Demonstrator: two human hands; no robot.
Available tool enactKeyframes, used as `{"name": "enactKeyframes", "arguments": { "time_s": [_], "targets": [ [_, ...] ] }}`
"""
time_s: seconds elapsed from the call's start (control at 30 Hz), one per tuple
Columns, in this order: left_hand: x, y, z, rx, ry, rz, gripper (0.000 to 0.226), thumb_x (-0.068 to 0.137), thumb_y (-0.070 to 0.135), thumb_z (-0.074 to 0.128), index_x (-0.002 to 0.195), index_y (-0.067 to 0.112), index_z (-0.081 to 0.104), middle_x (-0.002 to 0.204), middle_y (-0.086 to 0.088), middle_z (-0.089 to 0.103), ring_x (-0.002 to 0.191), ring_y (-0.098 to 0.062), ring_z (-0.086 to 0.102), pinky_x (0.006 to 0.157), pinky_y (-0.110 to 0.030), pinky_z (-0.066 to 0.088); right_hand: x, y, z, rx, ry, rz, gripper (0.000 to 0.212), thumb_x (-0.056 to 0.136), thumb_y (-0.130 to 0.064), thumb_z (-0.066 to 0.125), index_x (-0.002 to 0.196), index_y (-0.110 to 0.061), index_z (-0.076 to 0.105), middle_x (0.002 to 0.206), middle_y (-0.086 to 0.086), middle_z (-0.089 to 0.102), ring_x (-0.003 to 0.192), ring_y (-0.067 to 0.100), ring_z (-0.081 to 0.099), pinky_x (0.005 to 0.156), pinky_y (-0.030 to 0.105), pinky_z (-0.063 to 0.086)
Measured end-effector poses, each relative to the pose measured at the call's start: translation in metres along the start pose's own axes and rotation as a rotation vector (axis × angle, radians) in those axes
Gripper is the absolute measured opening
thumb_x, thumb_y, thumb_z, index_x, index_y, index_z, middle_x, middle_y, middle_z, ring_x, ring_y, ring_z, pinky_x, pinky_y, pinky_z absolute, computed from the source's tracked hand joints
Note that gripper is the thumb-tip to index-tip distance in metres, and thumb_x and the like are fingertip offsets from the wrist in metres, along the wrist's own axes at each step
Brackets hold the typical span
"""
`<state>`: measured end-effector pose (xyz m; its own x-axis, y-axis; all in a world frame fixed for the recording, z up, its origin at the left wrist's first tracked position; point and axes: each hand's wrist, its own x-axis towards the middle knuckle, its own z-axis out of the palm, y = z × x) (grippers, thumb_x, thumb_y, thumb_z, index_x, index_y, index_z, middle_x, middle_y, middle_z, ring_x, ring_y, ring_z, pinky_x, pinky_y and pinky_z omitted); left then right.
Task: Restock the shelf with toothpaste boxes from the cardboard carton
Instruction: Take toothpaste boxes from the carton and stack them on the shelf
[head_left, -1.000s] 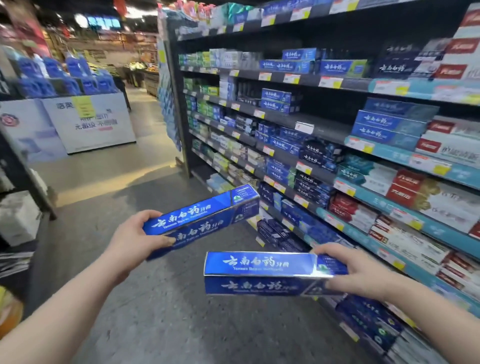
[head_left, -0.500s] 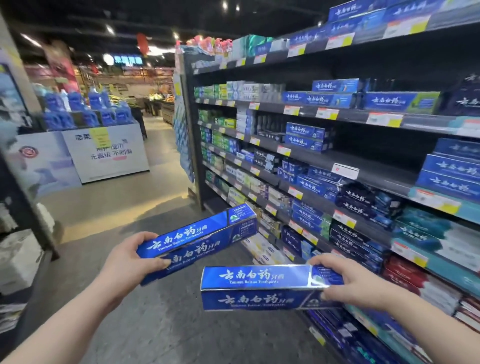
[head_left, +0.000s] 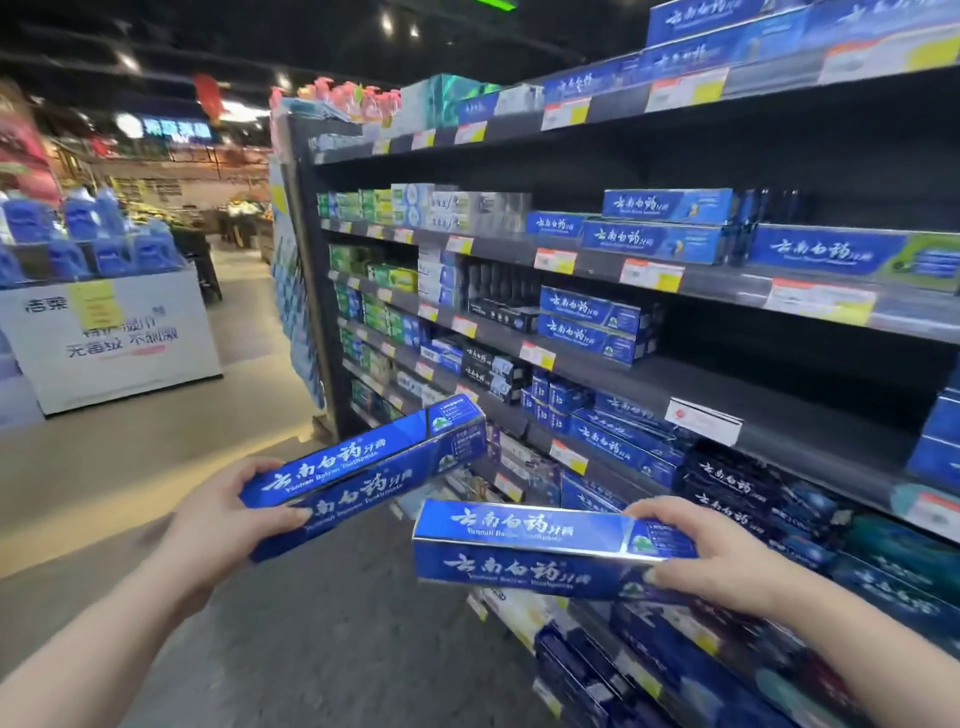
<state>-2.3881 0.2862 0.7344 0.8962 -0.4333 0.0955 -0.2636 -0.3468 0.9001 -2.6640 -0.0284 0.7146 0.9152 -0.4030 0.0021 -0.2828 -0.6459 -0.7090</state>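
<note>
Both boxes have risen with the person's gaze. Upper racks that sat at the frame's edge now fill the view, and the grip is unchanged. Fingers (head_left: 260, 467) of the left hand (head_left: 218, 525) curl round the near end of one toothpaste box (head_left: 374, 467), whose far end tilts up toward the racks. The right hand (head_left: 711, 561) wraps the right end of a second toothpaste box (head_left: 524, 551), held level just below and right of the first; whether they touch cannot be told. Both are long, glossy blue cartons with white lettering and look undented. Above the right fingers, a shelf (head_left: 810, 441) shows a dark bare stretch behind a white tag (head_left: 704, 420), probably the slot being sought. Neither box is placed yet, and the cardboard carton is out of view.
</note>
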Motion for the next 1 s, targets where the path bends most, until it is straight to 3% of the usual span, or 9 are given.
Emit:
{"name": "enactKeyframes", "arguments": {
  "time_s": [0.1, 0.2, 0.33, 0.43, 0.57, 0.63, 0.77, 0.9, 1.0],
  "targets": [
    [0.059, -0.005, 0.011, 0.007, -0.051, 0.047, 0.073, 0.034, 0.04, 0.074, 0.104, 0.023, 0.06, 0.101, -0.007, 0.065, 0.088, -0.029, 0.061, 0.066, -0.03, 0.044, 0.027, 0.003, -0.015, 0.009, 0.075, 0.044, 0.052, 0.052, -0.038, 0.068, 0.101, -0.04, 0.055, 0.113, -0.01, 0.059, 0.091, 0.0, 0.06, 0.08, 0.019, 0.049],
    [0.118, -0.003, 0.019, 0.021, -0.057, 0.104, 0.058, 0.04, 0.032, 0.073, 0.097, 0.024, 0.061, 0.096, -0.007, 0.067, 0.08, -0.023, 0.058, 0.065, -0.027, 0.042, 0.06, 0.009, -0.026, 0.029, 0.158, 0.068, 0.044, 0.064, -0.017, 0.072, 0.096, -0.043, 0.059, 0.112, -0.005, 0.06, 0.085, 0.002, 0.061, 0.077, 0.025, 0.05],
    [0.199, 0.005, 0.022, 0.062, -0.117, 0.198, 0.042, 0.044, 0.032, 0.069, 0.084, 0.032, 0.058, 0.089, -0.003, 0.066, 0.075, -0.019, 0.057, 0.063, -0.026, 0.041, 0.106, 0.005, -0.037, 0.008, 0.316, 0.155, 0.047, 0.054, -0.038, 0.083, 0.092, -0.05, 0.058, 0.113, -0.004, 0.061, 0.092, 0.018, 0.062, 0.085, 0.028, 0.047],
    [0.262, 0.008, 0.024, 0.084, -0.185, 0.26, 0.052, 0.037, 0.039, 0.072, 0.087, 0.028, 0.06, 0.09, -0.001, 0.067, 0.079, -0.02, 0.06, 0.069, -0.03, 0.044, 0.136, 0.01, -0.044, -0.04, 0.458, 0.21, 0.057, 0.035, -0.062, 0.078, 0.084, -0.073, 0.05, 0.113, -0.011, 0.057, 0.097, 0.003, 0.055, 0.084, 0.002, 0.035],
    [0.329, 0.007, 0.043, 0.086, -0.286, 0.3, 0.066, 0.032, 0.045, 0.073, 0.095, 0.029, 0.062, 0.094, 0.0, 0.068, 0.086, -0.022, 0.063, 0.079, -0.036, 0.048, 0.169, 0.008, -0.059, -0.022, 0.618, 0.292, 0.038, 0.062, -0.027, 0.077, 0.083, -0.05, 0.056, 0.11, 0.004, 0.063, 0.079, -0.012, 0.058, 0.07, -0.006, 0.035],
    [0.347, 0.01, 0.06, 0.091, -0.337, 0.333, 0.055, 0.033, 0.041, 0.073, 0.086, 0.037, 0.058, 0.092, 0.003, 0.066, 0.083, -0.019, 0.062, 0.075, -0.027, 0.045, 0.183, 0.012, -0.072, -0.02, 0.659, 0.299, 0.044, 0.067, -0.013, 0.077, 0.084, -0.047, 0.055, 0.109, 0.008, 0.064, 0.078, -0.002, 0.06, 0.068, -0.004, 0.036],
    [0.375, 0.016, 0.097, 0.117, -0.426, 0.397, 0.047, 0.041, 0.031, 0.072, 0.081, 0.044, 0.05, 0.094, 0.014, 0.061, 0.082, -0.008, 0.058, 0.068, -0.015, 0.04, 0.216, 0.028, -0.101, -0.037, 0.676, 0.32, 0.053, 0.07, -0.005, 0.075, 0.081, -0.055, 0.062, 0.097, -0.001, 0.066, 0.082, 0.013, 0.062, 0.068, 0.001, 0.04],
    [0.395, 0.016, 0.128, 0.114, -0.515, 0.381, 0.058, 0.031, 0.042, 0.072, 0.086, 0.039, 0.055, 0.095, 0.011, 0.065, 0.084, -0.008, 0.062, 0.07, -0.013, 0.044, 0.262, 0.039, -0.121, -0.062, 0.661, 0.331, 0.039, 0.073, -0.003, 0.072, 0.101, -0.026, 0.056, 0.106, 0.007, 0.063, 0.099, 0.026, 0.061, 0.07, 0.003, 0.04],
    [0.406, 0.023, 0.15, 0.128, -0.551, 0.38, 0.053, 0.043, 0.031, 0.082, 0.089, 0.035, 0.056, 0.099, 0.005, 0.065, 0.084, -0.007, 0.062, 0.064, -0.005, 0.043, 0.293, 0.053, -0.128, -0.094, 0.634, 0.332, 0.046, 0.074, -0.008, 0.073, 0.115, -0.019, 0.055, 0.116, 0.004, 0.056, 0.106, 0.02, 0.055, 0.087, 0.019, 0.037]
  ]
}}
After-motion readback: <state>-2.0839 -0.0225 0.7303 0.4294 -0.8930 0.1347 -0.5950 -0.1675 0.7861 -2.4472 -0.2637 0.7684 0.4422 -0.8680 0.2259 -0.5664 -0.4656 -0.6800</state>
